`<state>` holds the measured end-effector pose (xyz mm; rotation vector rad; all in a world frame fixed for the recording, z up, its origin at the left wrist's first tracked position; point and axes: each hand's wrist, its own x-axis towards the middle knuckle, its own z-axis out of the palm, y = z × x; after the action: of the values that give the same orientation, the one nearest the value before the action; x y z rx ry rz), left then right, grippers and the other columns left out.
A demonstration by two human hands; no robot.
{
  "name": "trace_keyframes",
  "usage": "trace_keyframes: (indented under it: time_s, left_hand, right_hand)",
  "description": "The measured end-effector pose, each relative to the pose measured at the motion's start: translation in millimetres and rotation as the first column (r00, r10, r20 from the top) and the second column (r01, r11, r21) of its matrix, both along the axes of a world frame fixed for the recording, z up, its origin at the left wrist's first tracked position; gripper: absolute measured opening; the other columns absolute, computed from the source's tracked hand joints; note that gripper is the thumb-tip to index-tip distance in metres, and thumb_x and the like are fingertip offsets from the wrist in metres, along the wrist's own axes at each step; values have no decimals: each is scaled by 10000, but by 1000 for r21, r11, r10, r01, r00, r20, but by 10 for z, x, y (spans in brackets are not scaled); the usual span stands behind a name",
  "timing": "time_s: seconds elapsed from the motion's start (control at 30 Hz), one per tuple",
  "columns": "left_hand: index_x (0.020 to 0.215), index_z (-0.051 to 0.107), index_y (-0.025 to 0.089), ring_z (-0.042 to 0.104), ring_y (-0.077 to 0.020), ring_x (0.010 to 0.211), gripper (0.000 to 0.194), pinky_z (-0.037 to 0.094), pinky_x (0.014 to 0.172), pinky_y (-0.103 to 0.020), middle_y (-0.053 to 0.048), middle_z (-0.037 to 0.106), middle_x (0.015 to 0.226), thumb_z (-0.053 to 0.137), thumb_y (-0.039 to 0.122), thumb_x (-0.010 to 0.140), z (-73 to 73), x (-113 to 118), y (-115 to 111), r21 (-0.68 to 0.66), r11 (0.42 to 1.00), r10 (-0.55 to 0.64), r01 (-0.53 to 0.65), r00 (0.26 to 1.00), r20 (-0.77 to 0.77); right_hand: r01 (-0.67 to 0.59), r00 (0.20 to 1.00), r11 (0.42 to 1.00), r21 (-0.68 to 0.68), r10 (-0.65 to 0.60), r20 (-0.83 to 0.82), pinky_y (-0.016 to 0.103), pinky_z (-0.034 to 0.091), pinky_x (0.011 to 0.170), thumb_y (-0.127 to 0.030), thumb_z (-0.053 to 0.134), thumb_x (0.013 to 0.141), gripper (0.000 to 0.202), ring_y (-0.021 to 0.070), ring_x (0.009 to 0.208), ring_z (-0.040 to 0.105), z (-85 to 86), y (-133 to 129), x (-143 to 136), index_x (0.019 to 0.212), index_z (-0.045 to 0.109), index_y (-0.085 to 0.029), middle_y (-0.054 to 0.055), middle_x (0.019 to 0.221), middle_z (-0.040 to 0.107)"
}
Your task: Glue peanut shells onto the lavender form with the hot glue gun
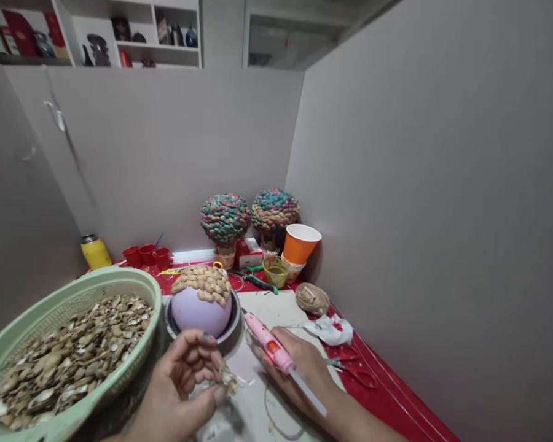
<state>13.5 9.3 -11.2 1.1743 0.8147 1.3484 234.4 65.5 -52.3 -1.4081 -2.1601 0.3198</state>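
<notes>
My left hand pinches a small, pale peanut shell between thumb and fingers; its outline is blurred. My right hand is wrapped around a pink hot glue gun, its nozzle pointing away toward the back left. A clear glue stick pokes out of the gun's rear. Just beyond my left hand, a lilac ball rests in a dark bowl. Tan peanut shells cover the ball's top in close rows, and its lower part is bare.
At left stands a green basket heaped with shells. Two colourful shell-covered trees, an orange paper cup, green-handled pliers and red cups stand behind. Twine and red-handled scissors lie right, beside a grey wall.
</notes>
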Motion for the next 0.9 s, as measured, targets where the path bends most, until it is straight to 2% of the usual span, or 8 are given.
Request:
trace_keyframes:
  time_s: [0.1,0.23,0.37,0.53,0.63,0.73,0.8,0.9]
  left_hand:
    - [958,539,225,609,-121,753,375,500,686,-218,11,638,821,739,60,688,48,-23,-85,31,998,-52,53,998,-31]
    - [892,499,228,601,-125,752,312,499,710,-244,23,616,814,681,44,717,272,-196,-210,97,992,-66,84,982,-180]
    - [857,493,221,604,-134,765,187,499,733,-262,16,599,813,634,116,791,611,-472,-249,170,985,57,14,913,-405]
    - [839,505,208,598,-149,767,94,501,720,-283,5,587,810,598,194,831,915,-743,-16,290,957,185,-1,770,-611]
    - [806,495,199,584,-157,735,83,498,705,-300,2,584,776,577,198,817,984,-765,199,345,938,225,37,693,-685]
    - [762,496,193,554,-155,688,62,473,662,-290,4,570,724,543,177,799,988,-703,399,398,912,272,99,580,-768]
    - [752,499,190,536,-152,675,59,453,643,-280,3,561,717,516,141,782,956,-661,514,432,889,304,151,510,-804]
    - [760,489,191,508,-148,665,115,422,627,-268,5,549,725,476,77,755,875,-639,647,480,846,363,233,409,-837]
  right_hand:
    - [59,985,996,-72,-46,164,290,336,644,-308,528,855,111,225,758,597,-14,92,18,854,518,-197,65,857,641]
    - [94,969,990,-106,-66,239,286,314,602,-262,579,767,140,249,757,620,-30,165,59,874,568,-173,90,854,673]
    - [36,960,984,-176,15,279,285,360,642,-342,672,682,313,262,820,621,53,161,143,939,620,-171,90,904,673]
    - [-40,950,974,-224,106,294,316,409,719,-341,699,681,409,277,900,608,363,140,256,1050,642,-175,98,1024,649]
    - [-78,975,979,-186,114,191,312,427,746,-349,616,803,336,237,892,613,627,169,205,1106,616,-206,70,1049,653]
    - [-192,981,981,-15,191,-35,309,434,753,-392,547,890,245,212,859,608,834,288,3,1044,624,-217,52,994,661]
    - [-281,935,950,135,303,-187,306,435,756,-355,504,921,194,208,852,598,894,436,-187,916,631,-209,49,915,656]
    - [-277,903,935,220,331,-272,317,440,768,-323,425,945,238,203,833,586,875,713,-473,838,595,-196,57,864,633]
